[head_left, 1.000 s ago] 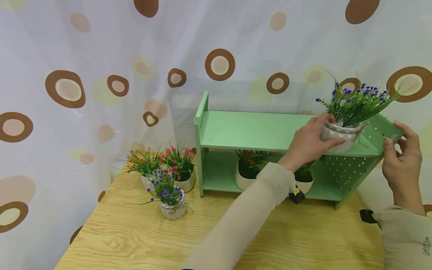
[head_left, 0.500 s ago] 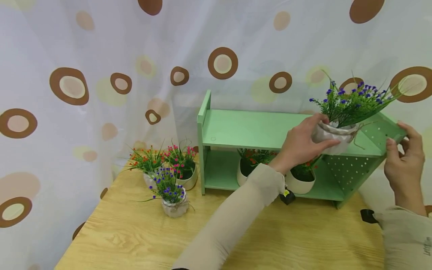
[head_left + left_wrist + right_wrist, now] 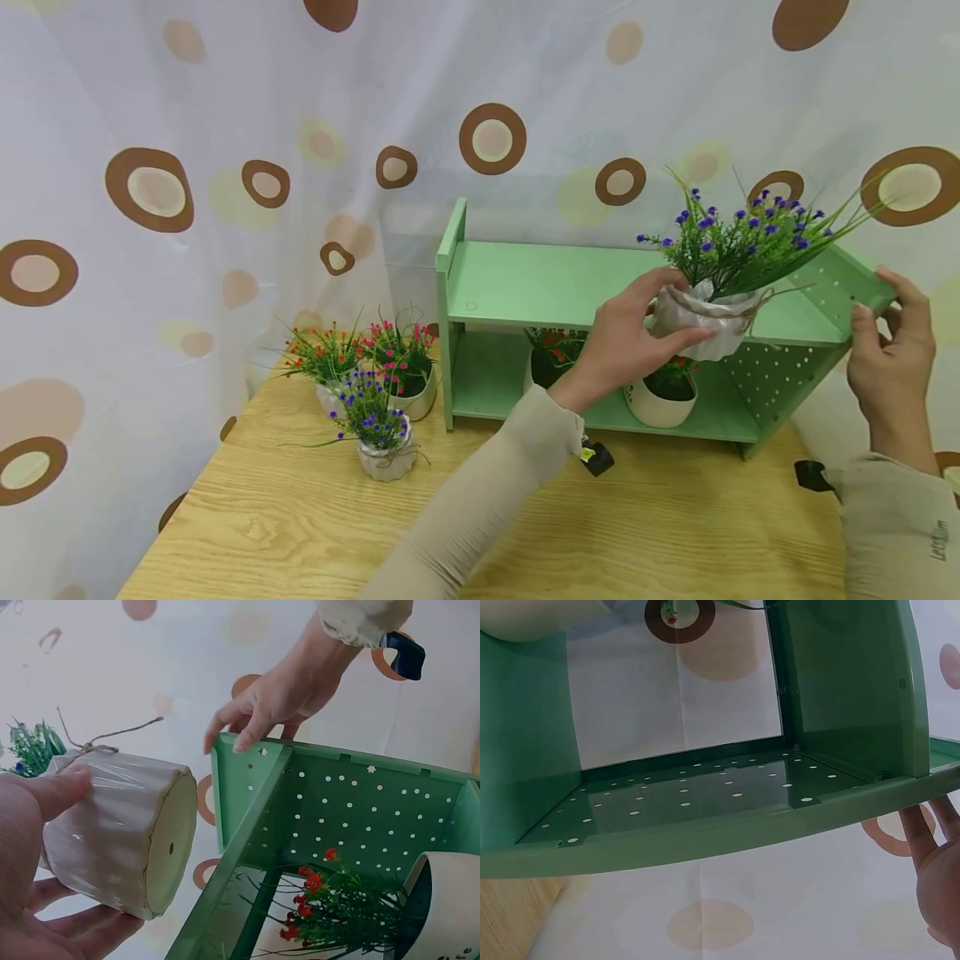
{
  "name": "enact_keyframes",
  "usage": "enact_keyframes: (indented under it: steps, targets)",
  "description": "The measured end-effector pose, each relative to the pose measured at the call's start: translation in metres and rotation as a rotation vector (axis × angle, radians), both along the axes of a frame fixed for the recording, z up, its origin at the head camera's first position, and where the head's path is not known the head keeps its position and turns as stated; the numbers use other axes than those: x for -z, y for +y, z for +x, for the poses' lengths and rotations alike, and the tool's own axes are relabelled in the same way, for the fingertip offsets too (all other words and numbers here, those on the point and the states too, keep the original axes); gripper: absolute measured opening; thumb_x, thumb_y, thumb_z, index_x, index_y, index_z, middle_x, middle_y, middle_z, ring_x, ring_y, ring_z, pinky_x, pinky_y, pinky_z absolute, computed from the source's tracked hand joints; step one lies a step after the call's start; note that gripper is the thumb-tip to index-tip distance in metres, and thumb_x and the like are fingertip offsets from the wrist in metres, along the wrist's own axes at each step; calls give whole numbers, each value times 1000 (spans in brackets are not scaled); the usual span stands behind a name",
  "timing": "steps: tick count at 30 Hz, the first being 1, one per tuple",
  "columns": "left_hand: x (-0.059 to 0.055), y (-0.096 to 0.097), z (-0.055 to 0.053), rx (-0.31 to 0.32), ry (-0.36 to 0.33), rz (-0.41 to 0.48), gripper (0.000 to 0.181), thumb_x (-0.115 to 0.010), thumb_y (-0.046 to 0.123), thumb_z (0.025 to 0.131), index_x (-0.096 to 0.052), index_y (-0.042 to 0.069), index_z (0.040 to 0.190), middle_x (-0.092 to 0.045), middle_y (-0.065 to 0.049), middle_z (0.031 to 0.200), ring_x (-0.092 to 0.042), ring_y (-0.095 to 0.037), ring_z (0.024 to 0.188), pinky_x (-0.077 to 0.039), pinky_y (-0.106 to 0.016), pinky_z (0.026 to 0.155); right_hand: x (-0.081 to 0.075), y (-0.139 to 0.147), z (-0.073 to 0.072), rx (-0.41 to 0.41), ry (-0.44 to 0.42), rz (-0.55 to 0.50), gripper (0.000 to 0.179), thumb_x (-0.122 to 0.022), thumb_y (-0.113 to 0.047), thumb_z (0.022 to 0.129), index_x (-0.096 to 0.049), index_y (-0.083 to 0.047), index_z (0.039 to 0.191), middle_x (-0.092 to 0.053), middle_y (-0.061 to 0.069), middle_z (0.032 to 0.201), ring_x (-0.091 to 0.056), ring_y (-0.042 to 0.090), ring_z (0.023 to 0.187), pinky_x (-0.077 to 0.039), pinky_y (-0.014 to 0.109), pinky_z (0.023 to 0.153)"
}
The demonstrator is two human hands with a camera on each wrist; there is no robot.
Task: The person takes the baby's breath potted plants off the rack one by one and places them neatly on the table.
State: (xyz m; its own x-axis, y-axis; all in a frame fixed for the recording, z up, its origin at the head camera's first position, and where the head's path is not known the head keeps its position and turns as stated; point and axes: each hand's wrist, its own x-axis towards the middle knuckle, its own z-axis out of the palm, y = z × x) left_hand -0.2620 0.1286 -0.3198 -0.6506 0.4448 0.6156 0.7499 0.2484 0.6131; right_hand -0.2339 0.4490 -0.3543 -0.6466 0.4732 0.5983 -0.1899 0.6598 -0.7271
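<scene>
White pot (image 3: 717, 322) of purple flowers (image 3: 738, 237), aloft near green shelf (image 3: 543, 283)

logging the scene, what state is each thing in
Green shelf: standing on table
Left hand: gripping raised pot
Raised pot: held clear of shelf
Right hand: gripping shelf's end
Left lower pot: upright, partly hidden
Right lower pot: upright
Purple-flowered table pot: upright
Pink-flowered table pot: upright
Red-flowered table pot: upright
</scene>
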Motion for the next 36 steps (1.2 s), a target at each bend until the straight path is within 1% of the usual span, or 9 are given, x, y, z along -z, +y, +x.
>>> enact_keyframes:
  steps: [6,11,15,17,24,29,31,35,36]
  targets:
    - [6,-19,8,32,14,69,53,-81,33,92,-54,19,135,-63,3,135,-61,-4,125,-48,-12,104,-1,0,-1,5,9,2,48,-44,-25,111,-40,-39,156,-43,-15,154,-47,4,133,-44,18,104]
    - [8,-34,14,42,48,106,53,-83,28,91,-56,16,135,-63,-1,137,-61,-7,127,-49,-14,105,-3,0,-3,9,10,4,48,-44,-25,111,-40,-39,156,-43,-17,152,-47,2,131,-43,18,105]
    - [9,-45,20,79,41,156,53,-83,23,90,-57,14,134,-62,-3,138,-61,-9,127,-49,-15,105,-4,0,-3,21,18,0,47,-44,-23,111,-41,-38,155,-44,-20,150,-47,0,129,-42,19,105]
    - [10,-51,23,82,36,178,53,-84,21,89,-57,13,134,-62,-4,137,-62,-11,126,-50,-16,104,-4,0,-3,26,14,-3,48,-44,-23,111,-41,-39,155,-44,-21,149,-46,0,128,-42,19,106]
    - [20,-76,33,46,43,197,47,-84,20,89,-59,13,128,-62,-8,139,-61,-15,132,-52,-20,106,-2,-2,-1,30,-15,-10,48,-43,-23,111,-40,-41,155,-43,-22,149,-45,-3,127,-41,19,108]
    - [29,-95,39,12,63,193,48,-84,19,88,-59,12,128,-63,-8,135,-65,-18,124,-56,-23,101,-1,-2,-1,35,-12,-2,48,-44,-23,111,-40,-40,155,-43,-23,148,-45,-3,126,-43,17,105]
    - [34,-104,42,-2,71,189,48,-85,18,88,-59,12,128,-64,-9,132,-66,-19,121,-56,-23,101,-1,-2,-2,37,-19,-4,48,-44,-22,111,-40,-40,155,-42,-25,147,-45,-4,124,-43,17,103]
    - [44,-120,46,-18,65,193,51,-87,16,85,-59,11,128,-65,-8,126,-66,-21,121,-58,-31,103,-2,-2,-1,37,-33,-11,48,-44,-22,111,-40,-41,155,-42,-26,144,-44,-5,122,-44,16,100]
    - [46,-124,47,-22,60,194,51,-87,16,85,-59,12,127,-65,-8,125,-66,-21,122,-58,-33,103,-2,-2,-1,37,-35,-12,48,-43,-22,111,-40,-41,155,-42,-26,144,-44,-5,123,-43,16,101]
